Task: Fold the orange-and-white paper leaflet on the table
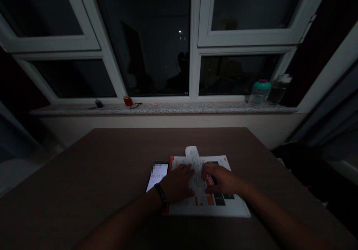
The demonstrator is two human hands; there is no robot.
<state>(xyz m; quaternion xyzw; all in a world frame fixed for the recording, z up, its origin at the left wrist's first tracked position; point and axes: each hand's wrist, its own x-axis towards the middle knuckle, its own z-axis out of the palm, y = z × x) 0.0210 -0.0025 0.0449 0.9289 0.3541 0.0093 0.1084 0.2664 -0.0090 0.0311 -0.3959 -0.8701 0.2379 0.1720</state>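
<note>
Left hand: I see the left hand (pixel 177 183) lying palm down, with its fingers loosely spread and its thumb apart. Its fingers reach onto the strip's left side.
Right hand: I see the right hand (pixel 220 179) bent round a small pink thing (pixel 209 180), its thumb low and its fingers up top. From my far seat I can't tell what the pink thing is.
Strip: The long white strip (pixel 192 154) has print on it and lies between the two hands. Its round top end pokes out past the top of the book.
Book: The thin book (pixel 204 211) lies flat under the strip and both hands. I can see orange bits and dark pictures on it.
Band: A dark band (pixel 160 195) goes round the left wrist.
Phone: The phone (pixel 160 171) lies just left of the book, lit up with numbers. The left hand and arm hide part of it from me.
Worktop: All of this is on the brown worktop (pixel 84 175).
Sill: Past the worktop I see a speckled sill (pixel 179 108). A small red thing (pixel 128 101) is on its left part, and a green-topped bottle (pixel 259 92) and a white-topped bottle (pixel 279 89) stand at its right end.
Window: Behind the sill is a dark window (pixel 156 71) with white frames.
</note>
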